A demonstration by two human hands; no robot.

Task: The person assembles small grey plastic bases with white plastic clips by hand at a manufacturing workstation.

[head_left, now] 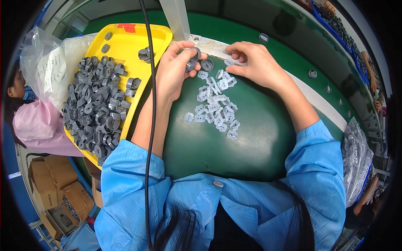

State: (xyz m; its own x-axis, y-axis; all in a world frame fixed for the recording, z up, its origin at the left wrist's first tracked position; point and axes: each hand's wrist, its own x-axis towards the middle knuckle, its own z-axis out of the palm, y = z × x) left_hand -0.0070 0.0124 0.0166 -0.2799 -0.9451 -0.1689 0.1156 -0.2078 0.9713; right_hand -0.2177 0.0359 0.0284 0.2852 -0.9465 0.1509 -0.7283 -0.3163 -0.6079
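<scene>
My left hand (173,69) is closed around a dark grey oval plastic part (192,62), held above the far end of the green tabletop (188,154). Just right of those fingers is a second grey plastic part (207,65). My right hand (260,62) pinches a small translucent white plastic piece (229,62) between thumb and forefinger, a short way from the left hand. Between and below both hands lies a loose scatter of similar translucent pieces (215,108), several overlapping.
A yellow tray (142,35) heaped with grey plastic parts (94,104) stands at left. A black cable (151,125) hangs across the view. A green belt (293,50) carrying a few parts runs beyond a pale rail. Cardboard boxes (48,180) sit lower left; co-workers are at both sides.
</scene>
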